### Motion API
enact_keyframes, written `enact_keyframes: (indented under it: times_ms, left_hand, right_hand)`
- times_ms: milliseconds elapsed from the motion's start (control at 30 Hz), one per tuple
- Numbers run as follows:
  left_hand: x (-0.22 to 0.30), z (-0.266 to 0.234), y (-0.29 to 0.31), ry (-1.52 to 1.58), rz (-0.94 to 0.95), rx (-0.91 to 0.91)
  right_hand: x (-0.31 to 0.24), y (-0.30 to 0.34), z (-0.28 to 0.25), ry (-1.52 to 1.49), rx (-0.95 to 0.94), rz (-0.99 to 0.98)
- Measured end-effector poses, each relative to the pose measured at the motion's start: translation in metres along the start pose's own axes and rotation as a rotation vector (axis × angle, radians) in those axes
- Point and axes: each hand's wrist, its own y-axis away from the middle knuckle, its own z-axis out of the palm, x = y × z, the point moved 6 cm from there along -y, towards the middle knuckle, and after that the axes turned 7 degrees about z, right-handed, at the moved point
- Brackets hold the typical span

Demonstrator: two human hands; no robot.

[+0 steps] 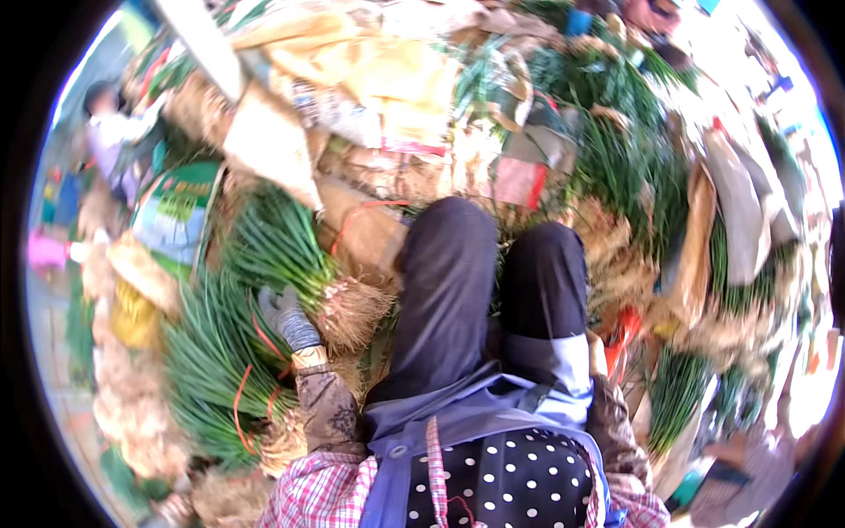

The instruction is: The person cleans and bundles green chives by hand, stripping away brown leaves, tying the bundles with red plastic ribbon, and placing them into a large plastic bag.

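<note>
My left hand (287,319), in a grey knitted glove, rests against the green leaves between two bunches of green onions. Its fingers look apart, though the leaves partly hide their tips. The upper bunch (277,242) lies with its pale, stringy roots toward my knee. Below it, a lower bunch (216,370) has orange-red ties around it and roots beside my forearm. My right hand (597,354) is down beside my right thigh, mostly hidden by the leg and sleeve. Close to it is a red plastic bag (623,336); whether the hand touches it cannot be made out.
Sacks, including a tan one (273,141) and a green-blue one (179,211), lie ahead and left. More green onions (629,167) are heaped at the right, with pale sacks (735,207) over some. Another person (123,145) sits at the far left.
</note>
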Motion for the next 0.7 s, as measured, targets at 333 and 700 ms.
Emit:
enact_keyframes:
  times_ms: [333,700]
  left_hand:
    - [0.332,0.201,0.091,0.266,0.961,-0.632]
    - [0.293,0.334,0.181,-0.160,0.990,-1.151]
  right_hand:
    - [-0.017,-0.056,0.050,0.149,0.074,-0.046]
    - [-0.041,-0.171,0.249,-0.108,-0.762,-0.331]
